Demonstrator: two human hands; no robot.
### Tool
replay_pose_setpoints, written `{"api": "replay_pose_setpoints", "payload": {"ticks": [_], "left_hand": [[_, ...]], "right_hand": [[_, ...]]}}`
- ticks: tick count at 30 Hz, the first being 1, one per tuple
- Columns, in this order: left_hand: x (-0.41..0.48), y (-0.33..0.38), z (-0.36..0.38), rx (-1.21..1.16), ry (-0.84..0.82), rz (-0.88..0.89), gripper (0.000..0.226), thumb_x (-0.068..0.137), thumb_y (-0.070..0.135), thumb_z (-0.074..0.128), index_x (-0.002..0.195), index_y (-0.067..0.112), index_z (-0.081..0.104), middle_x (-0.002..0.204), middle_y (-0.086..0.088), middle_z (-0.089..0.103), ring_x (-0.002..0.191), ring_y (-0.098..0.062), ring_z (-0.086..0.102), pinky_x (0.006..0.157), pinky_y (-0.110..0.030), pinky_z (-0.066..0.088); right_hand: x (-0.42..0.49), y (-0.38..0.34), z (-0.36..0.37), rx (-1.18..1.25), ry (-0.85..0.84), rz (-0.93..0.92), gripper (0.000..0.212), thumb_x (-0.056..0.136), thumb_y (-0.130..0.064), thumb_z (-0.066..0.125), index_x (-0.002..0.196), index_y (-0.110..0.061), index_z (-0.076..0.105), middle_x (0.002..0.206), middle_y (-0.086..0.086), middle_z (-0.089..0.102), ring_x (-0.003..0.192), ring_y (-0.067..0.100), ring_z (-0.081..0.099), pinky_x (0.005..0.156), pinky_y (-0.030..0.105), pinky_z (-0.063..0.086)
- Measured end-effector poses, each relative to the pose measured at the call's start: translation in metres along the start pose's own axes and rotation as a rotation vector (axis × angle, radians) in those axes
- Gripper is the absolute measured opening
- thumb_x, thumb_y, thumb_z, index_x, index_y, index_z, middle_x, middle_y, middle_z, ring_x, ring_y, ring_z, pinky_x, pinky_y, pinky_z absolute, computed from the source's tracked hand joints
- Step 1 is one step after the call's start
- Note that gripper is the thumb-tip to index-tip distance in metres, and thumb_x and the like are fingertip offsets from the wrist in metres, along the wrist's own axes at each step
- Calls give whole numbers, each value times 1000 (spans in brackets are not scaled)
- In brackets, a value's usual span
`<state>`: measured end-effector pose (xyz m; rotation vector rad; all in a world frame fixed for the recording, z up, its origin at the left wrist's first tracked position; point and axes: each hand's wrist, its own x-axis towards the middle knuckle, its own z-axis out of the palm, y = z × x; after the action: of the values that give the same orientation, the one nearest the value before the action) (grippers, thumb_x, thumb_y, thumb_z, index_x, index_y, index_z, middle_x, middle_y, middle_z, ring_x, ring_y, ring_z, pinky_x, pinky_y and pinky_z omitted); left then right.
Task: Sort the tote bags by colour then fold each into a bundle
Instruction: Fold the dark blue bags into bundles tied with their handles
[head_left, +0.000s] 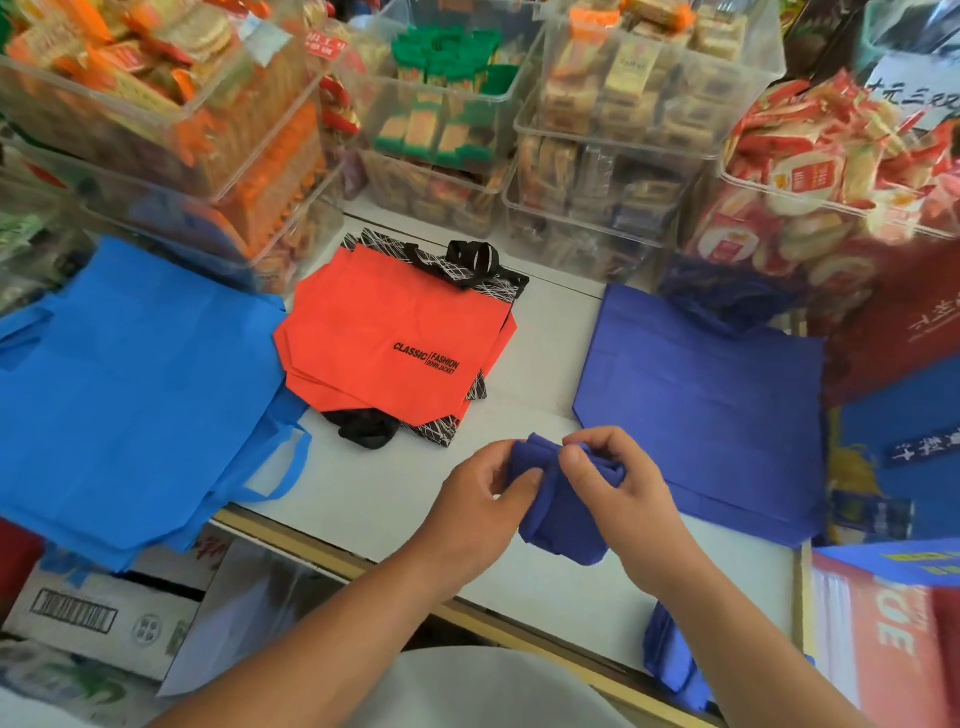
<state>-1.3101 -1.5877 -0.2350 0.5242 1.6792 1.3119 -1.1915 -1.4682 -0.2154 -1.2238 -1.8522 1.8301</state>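
Note:
A dark blue tote bag folded into a small bundle is held just above the white counter. My left hand pinches its left side and my right hand grips its top right. Flat dark blue bags lie stacked at the right. A light blue stack covers the left and hangs over the counter's edge. In the middle, orange bags printed with black lettering lie on black patterned bags.
Clear bins of wrapped snacks line the back of the counter. Another dark blue bag hangs off the front edge at the right. Cardboard boxes sit below at the left, printed bags at the right.

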Motion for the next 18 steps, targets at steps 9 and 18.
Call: {"api": "replay_pose_setpoints", "payload": {"ticks": [9, 18], "left_hand": [[0, 4, -12, -4, -26, 26, 50, 103, 24, 60, 145, 37, 36, 127, 15, 63, 108, 4, 64, 86, -17, 55], [7, 5, -25, -54, 32, 31, 26, 100, 21, 63, 122, 36, 63, 106, 17, 73, 98, -1, 69, 78, -14, 52]], "right_hand": [[10, -19, 42, 32, 216, 94, 58, 90, -74, 54, 90, -17, 58, 93, 8, 63, 79, 17, 61, 81, 50, 57], [-4, -14, 52, 89, 288, 215, 30, 96, -50, 62, 103, -21, 63, 102, 1, 72, 94, 19, 71, 80, 34, 62]]}}
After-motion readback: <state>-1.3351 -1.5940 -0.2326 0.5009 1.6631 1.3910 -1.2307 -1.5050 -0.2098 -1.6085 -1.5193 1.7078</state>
